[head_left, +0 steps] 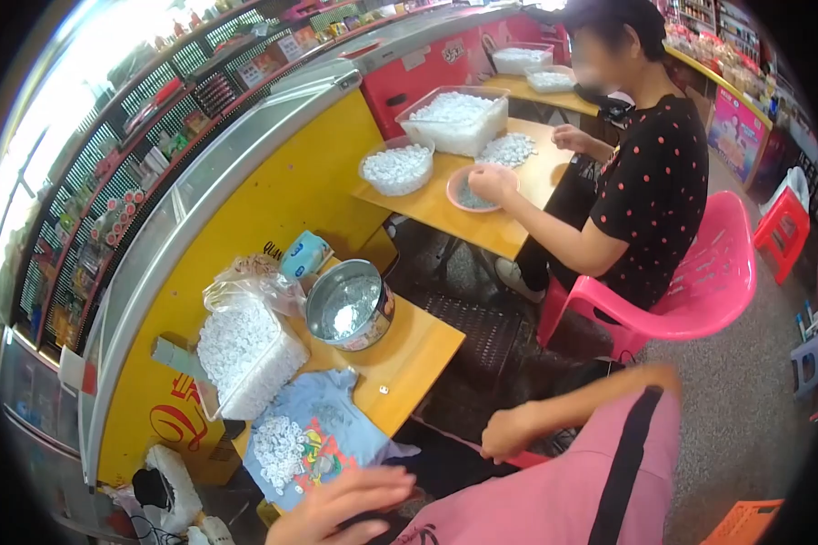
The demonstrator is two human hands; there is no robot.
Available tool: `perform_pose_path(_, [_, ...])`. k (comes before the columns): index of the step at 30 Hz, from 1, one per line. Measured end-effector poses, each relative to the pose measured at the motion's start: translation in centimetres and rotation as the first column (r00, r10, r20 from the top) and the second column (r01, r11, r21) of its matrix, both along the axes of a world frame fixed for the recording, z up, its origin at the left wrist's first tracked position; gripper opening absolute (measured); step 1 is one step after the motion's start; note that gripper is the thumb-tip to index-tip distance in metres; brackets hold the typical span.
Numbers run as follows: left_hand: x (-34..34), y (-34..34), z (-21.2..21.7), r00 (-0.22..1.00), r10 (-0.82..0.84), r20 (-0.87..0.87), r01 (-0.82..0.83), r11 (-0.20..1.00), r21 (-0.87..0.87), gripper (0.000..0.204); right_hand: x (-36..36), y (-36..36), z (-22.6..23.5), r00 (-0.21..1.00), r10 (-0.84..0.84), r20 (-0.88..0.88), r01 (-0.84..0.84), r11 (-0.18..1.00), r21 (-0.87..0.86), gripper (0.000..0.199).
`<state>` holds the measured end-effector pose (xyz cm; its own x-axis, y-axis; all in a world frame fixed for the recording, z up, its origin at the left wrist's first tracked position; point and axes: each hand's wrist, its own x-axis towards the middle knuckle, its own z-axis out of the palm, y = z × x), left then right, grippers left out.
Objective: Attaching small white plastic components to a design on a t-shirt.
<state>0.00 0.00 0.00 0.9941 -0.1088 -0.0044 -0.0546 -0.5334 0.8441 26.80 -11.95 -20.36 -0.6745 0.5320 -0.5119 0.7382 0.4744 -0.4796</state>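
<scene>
My left hand [350,504] is stretched out with fingers apart and nothing in it, just beside a blue printed cloth [336,409]. A heap of small white pieces [280,451] lies on that cloth. My right hand [509,431] is curled closed above my lap, away from the table; whatever it may hold is hidden. Ahead of my left hand, a clear tub [268,368] is piled with more small white pieces. Beside it stands a round metal bowl [350,304] with shiny grey contents too fine to name. One loose white piece [384,390] sits on the bare wood.
Across from me, a person [650,182] in a pink chair [691,291] works over a pink bowl [483,188] at a second wooden table [518,238]. Tubs of white pieces stand there. A yellow freezer [273,191] runs along the left; an orange crate [741,522] is at lower right.
</scene>
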Motion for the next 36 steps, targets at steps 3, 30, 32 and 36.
perform_pose_path(3, [-5.3,0.0,-2.8,0.983,0.183,0.020,-0.166,0.927,-0.336,0.058,-1.8,0.6,-1.9,0.980,-0.118,-0.161,0.123,0.992,0.020,0.033])
perform_pose_path(30, [-15.3,-4.1,-11.1,0.524,0.849,-0.061,-0.751,0.428,-0.502,0.040,-8.9,5.4,0.1,0.902,-0.083,-0.423,0.239,0.913,0.331,0.017])
perform_pose_path(32, [-16.4,-4.5,-12.6,0.355,0.931,-0.080,-0.841,0.281,-0.462,0.032,-8.6,6.7,1.2,0.827,-0.121,-0.548,0.368,0.855,0.366,0.012])
perform_pose_path(36, [-17.1,-4.0,-14.5,0.178,0.972,-0.157,-0.908,0.100,-0.408,0.026,-7.8,9.4,2.7,0.699,-0.224,-0.679,0.569,0.749,0.338,0.011])
